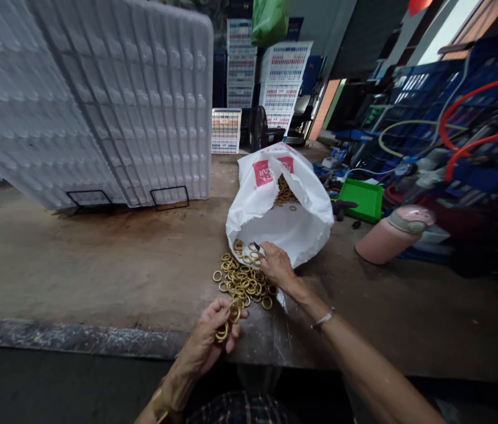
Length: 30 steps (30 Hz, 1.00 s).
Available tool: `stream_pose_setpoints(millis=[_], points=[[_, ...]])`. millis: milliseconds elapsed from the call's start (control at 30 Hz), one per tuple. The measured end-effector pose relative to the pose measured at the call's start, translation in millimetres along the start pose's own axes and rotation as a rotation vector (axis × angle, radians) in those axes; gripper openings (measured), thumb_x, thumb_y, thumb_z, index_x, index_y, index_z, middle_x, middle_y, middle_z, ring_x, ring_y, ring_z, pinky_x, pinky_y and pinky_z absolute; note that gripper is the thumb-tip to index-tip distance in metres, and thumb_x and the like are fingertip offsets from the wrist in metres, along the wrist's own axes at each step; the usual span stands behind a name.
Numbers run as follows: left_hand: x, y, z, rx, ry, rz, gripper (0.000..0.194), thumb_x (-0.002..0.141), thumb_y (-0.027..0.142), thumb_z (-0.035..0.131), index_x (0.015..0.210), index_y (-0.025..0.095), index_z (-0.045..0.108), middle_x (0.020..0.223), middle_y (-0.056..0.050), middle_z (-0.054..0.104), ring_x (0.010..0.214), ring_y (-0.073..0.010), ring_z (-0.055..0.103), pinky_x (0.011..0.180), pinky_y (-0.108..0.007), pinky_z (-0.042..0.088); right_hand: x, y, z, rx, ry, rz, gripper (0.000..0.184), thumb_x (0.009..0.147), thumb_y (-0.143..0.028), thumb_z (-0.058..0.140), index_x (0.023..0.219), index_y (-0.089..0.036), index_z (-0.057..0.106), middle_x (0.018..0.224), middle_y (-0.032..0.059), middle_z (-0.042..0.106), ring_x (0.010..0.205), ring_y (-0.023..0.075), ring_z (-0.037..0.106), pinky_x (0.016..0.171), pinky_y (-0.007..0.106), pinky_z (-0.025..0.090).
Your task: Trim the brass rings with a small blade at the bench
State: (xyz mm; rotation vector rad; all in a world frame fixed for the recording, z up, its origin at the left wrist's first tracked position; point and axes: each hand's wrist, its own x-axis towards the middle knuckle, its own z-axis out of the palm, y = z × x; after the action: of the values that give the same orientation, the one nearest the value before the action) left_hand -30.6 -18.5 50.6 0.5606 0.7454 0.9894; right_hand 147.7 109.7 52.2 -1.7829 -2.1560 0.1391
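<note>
A pile of brass rings [244, 280] lies on the worn brown table [98, 265] in front of an open white plastic bag [282, 221] that holds more rings. My left hand [213, 335] is closed on a small stack of brass rings near the table's front edge. My right hand [275, 265] reaches over the pile at the bag's mouth, its fingers curled and pinching among the rings.
Large white moulded plastic trays [98, 100] lean on wire stands at the back left. A pink flask [392, 235] lies on its side at the right, beside a green tray [363, 200]. White crates [282, 76] are stacked behind. Hoses and blue racks crowd the right.
</note>
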Motion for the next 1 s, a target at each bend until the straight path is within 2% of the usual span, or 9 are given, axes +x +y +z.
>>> stream_pose_setpoints(millis=[100,200,300,433,533,667,800,900,1000], points=[[0.5,1.5,-6.7,-0.06,-0.006,0.003,0.02,0.074,0.029,0.062,0.076,0.015,0.048,0.089,-0.009,0.063,0.057,-0.0081,0.054,0.038,-0.014,0.037,31.1,5.8,5.5,-0.025,-0.085,0.103,0.024,0.082,-0.023,0.038,0.094,-0.017,0.058,0.091,0.0092,0.064,0.084,0.0175,0.056,0.068,0.024,0.034],[0.5,2.0,-10.0,-0.093,-0.007,0.021,0.02,0.074,0.03,0.062,0.074,0.014,0.049,0.084,-0.01,0.063,0.06,-0.011,0.057,0.037,-0.015,0.036,50.7,7.2,11.8,-0.031,-0.119,0.149,0.026,0.082,-0.027,0.039,0.096,-0.017,0.059,0.093,0.0093,0.065,0.084,0.0179,0.058,0.066,0.024,0.035],[0.1,0.5,-11.6,-0.092,0.02,0.032,0.023,0.074,0.034,0.062,0.072,0.015,0.048,0.079,-0.008,0.063,0.063,-0.0125,0.058,0.037,-0.015,0.035,59.1,7.3,20.5,-0.035,-0.159,0.191,0.027,0.078,-0.03,0.046,0.096,-0.017,0.06,0.096,0.0111,0.064,0.086,0.0201,0.059,0.065,0.025,0.036],[-0.3,-2.3,-13.5,-0.1,0.056,-0.003,0.026,0.071,0.033,0.065,0.069,0.016,0.045,0.07,-0.003,0.06,0.056,-0.0093,0.054,0.036,-0.014,0.031,59.9,9.5,32.3,-0.016,-0.19,0.233,0.026,0.074,-0.026,0.048,0.094,-0.016,0.061,0.096,0.0141,0.064,0.087,0.0229,0.06,0.065,0.026,0.037],[-0.4,-2.3,-14.7,-0.177,0.037,-0.044,0.023,0.071,0.031,0.065,0.071,0.017,0.046,0.068,-0.001,0.057,0.053,-0.0087,0.052,0.035,-0.014,0.029,57.9,13.2,35.4,0.024,-0.173,0.243,0.025,0.074,-0.022,0.047,0.094,-0.015,0.06,0.096,0.0143,0.064,0.086,0.0231,0.059,0.064,0.027,0.037],[0.5,-0.4,-16.4,-0.307,0.024,-0.094,0.023,0.068,0.031,0.067,0.078,0.017,0.052,0.066,0.001,0.054,0.055,-0.0092,0.053,0.038,-0.014,0.031,54.2,17.0,27.1,0.108,-0.098,0.237,0.024,0.076,-0.023,0.043,0.094,-0.016,0.058,0.091,0.0121,0.064,0.083,0.0211,0.057,0.065,0.027,0.036],[4.1,0.8,-15.0,-0.37,0.032,-0.115,0.03,0.064,0.038,0.07,0.068,0.015,0.052,0.064,0.001,0.053,0.056,-0.0094,0.053,0.04,-0.015,0.033,39.6,13.3,11.9,0.237,-0.047,0.192,0.022,0.077,-0.027,0.039,0.084,-0.017,0.057,0.078,0.0047,0.062,0.074,0.0159,0.054,0.063,0.024,0.036],[8.8,-0.4,-9.8,-0.247,0.068,-0.04,0.03,0.062,0.034,0.072,0.065,0.015,0.05,0.065,0.001,0.054,0.055,-0.0085,0.052,0.04,-0.015,0.034,14.7,3.3,4.6,0.449,-0.084,0.157,0.019,0.074,-0.032,0.042,0.077,-0.018,0.055,0.065,-0.0028,0.055,0.061,0.011,0.048,0.055,0.021,0.034],[14.2,-3.9,-3.3,0.023,0.135,0.097,0.029,0.067,0.038,0.068,0.067,0.015,0.051,0.063,0.001,0.053,0.05,-0.0071,0.049,0.037,-0.015,0.034,-16.7,-12.6,1.7,0.867,-0.199,0.182,0.014,0.068,-0.032,0.049,0.068,-0.018,0.051,0.051,-0.0078,0.042,0.046,0.0069,0.036,0.046,0.02,0.028]])
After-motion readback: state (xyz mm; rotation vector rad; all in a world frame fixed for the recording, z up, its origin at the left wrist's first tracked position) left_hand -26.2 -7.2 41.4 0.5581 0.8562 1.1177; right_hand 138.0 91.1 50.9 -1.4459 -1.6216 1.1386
